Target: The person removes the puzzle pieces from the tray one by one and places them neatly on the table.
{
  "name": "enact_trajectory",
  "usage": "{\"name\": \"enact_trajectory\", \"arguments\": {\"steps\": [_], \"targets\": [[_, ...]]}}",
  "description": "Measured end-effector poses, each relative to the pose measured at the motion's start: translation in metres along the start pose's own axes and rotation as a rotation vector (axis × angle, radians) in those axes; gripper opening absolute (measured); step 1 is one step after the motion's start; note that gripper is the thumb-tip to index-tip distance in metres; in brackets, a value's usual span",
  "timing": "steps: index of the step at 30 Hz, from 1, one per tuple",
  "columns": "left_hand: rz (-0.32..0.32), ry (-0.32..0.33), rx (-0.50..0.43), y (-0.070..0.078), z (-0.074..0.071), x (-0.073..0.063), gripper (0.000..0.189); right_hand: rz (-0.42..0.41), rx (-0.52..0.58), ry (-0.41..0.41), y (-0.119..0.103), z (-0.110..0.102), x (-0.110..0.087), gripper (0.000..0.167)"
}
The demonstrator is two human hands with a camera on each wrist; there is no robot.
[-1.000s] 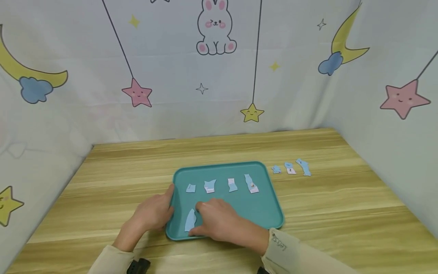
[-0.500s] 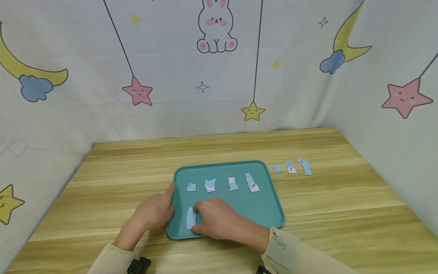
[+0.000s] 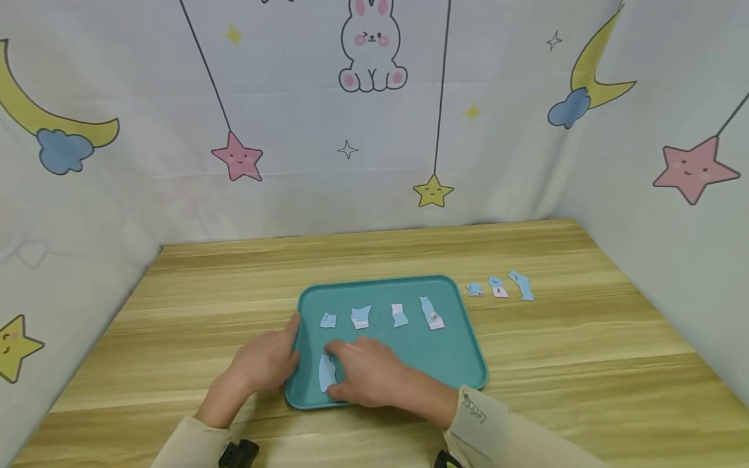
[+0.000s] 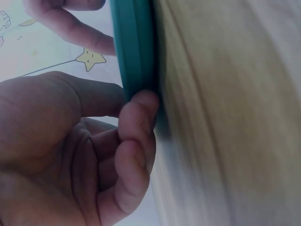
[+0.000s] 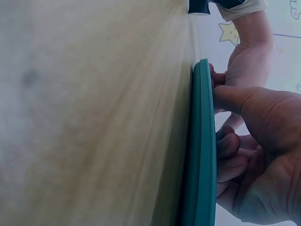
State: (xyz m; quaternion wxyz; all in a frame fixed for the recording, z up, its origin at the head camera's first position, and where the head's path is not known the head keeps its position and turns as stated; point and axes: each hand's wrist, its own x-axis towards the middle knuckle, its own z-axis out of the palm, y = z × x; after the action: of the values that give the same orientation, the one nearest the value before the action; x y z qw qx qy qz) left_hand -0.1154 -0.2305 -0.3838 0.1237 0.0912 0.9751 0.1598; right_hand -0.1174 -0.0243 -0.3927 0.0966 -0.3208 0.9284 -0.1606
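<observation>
A light-blue torn piece of paper (image 3: 327,374) lies in the front left corner of the teal tray (image 3: 421,357). My right hand (image 3: 374,374) has its forefinger at the far end of this piece and its thumb at the near end, pinching it lengthwise. In the right wrist view the piece is hidden behind the tray's side, with curled fingers visible above the rim. My left hand (image 3: 263,361) grips the tray's left edge. The left wrist view shows its fingertips (image 4: 146,101) curled against the outer wall.
Inside the tray, several blue-and-white paper pieces, such as a long one (image 3: 432,314), lie in a row. Further pieces (image 3: 497,286) lie on the wooden table (image 3: 562,357) beyond the tray's right corner. A patterned white cloth (image 3: 292,195) hangs behind.
The paper piece has turned slightly and shifted a little to the right under the right hand. The right forefinger has moved slightly left, onto the piece's far end. The left hand has stayed in place.
</observation>
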Motion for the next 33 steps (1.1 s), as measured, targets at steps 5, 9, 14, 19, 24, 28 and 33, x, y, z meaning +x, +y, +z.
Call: {"name": "enact_trajectory", "arguments": {"steps": [5,9,14,19,24,28,33], "targets": [[0.000,0.001,0.003,0.000,0.000,0.000,0.070,-0.018,0.014,-0.031,0.002,-0.002,0.002,0.062],[-0.005,0.001,0.000,0.000,0.001,0.000,0.070,-0.021,0.027,-0.040,0.003,-0.003,0.003,0.060],[0.003,0.007,0.002,0.000,0.001,0.000,0.070,-0.025,0.027,-0.046,0.006,-0.002,0.004,0.063],[0.006,0.004,-0.001,0.000,0.002,0.000,0.070,-0.043,0.027,-0.062,0.009,-0.002,0.005,0.062],[0.008,0.005,-0.002,0.000,0.002,0.000,0.070,-0.062,0.029,-0.068,0.011,-0.001,0.006,0.061],[0.007,0.005,-0.011,0.000,0.001,0.000,0.071,-0.073,0.027,-0.068,0.013,-0.002,0.006,0.062],[0.002,0.002,-0.026,0.001,0.002,-0.001,0.070,-0.094,0.041,-0.054,0.019,-0.004,0.004,0.063]]}}
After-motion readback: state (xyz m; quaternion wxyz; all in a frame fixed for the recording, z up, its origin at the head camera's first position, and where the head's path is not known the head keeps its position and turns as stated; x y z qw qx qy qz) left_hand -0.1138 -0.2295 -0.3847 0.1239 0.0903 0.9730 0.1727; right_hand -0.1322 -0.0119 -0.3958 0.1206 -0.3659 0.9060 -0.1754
